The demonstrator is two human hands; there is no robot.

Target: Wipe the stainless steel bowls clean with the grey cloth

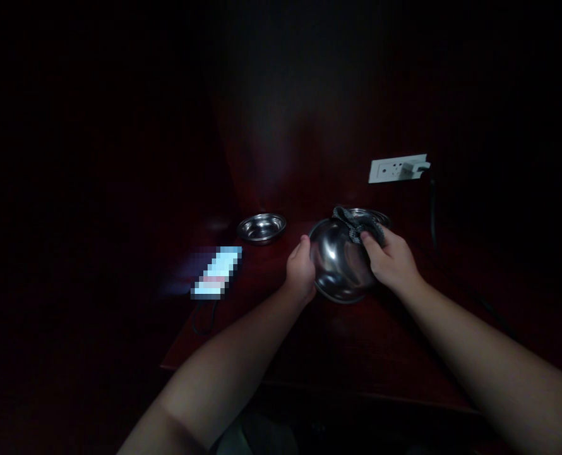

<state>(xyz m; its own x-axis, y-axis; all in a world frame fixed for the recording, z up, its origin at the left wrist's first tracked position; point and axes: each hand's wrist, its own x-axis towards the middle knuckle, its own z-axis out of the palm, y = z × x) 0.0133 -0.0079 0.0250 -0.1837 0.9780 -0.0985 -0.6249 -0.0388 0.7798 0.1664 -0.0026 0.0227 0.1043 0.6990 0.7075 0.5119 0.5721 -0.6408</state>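
A shiny metal bowl (340,268) is held up in front of me, its rounded outside turned toward the camera. My left hand (302,270) grips its left rim, thumb up and the other fingers hidden behind. Bunched in my right hand (393,259) is a dark grey cloth (357,224), pressed against the upper right of the bowl. Partly covered by the cloth and the held bowl, a second metal bowl (373,216) sits behind them. Another shallow metal bowl (262,227) rests upright on the table to the left, apart from both hands.
On the dark red table (243,328), a lit phone (217,273) with a blurred screen lies at the left, a cord loop below it. A white wall socket (398,169) with a plug and hanging black cable (433,215) is at the back right. The surroundings are very dark.
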